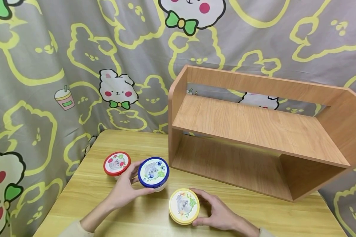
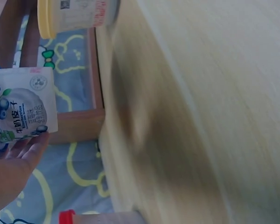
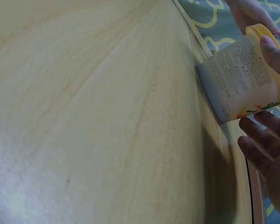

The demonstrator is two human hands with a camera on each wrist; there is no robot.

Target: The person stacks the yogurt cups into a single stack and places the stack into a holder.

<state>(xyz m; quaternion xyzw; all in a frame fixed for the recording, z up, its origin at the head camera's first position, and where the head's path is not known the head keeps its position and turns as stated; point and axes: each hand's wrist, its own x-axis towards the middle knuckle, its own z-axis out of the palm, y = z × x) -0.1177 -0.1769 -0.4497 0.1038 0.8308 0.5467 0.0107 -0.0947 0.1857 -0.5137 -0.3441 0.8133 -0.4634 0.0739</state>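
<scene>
My left hand [image 1: 125, 189] grips a white tub with a blue lid [image 1: 153, 172] and blueberry pictures, thumb on the near side and fingers on the far side. In the left wrist view this blue-lidded tub [image 2: 25, 105] shows a gap to the tabletop. A yellow-lidded tub [image 1: 184, 206] is held at its right side by my right hand [image 1: 218, 210], thumb and index finger on its rim. The right wrist view shows the yellow-lidded tub [image 3: 242, 74] from the side, with the lower fingers spread beneath the thumb. A red-lidded tub [image 1: 117, 163] stands left of my left hand.
A two-level wooden shelf [image 1: 255, 128] stands at the back right of the wooden table [image 1: 130, 140], its side panel close behind the blue-lidded tub. Patterned grey curtain [image 1: 86, 59] hangs behind and to the left.
</scene>
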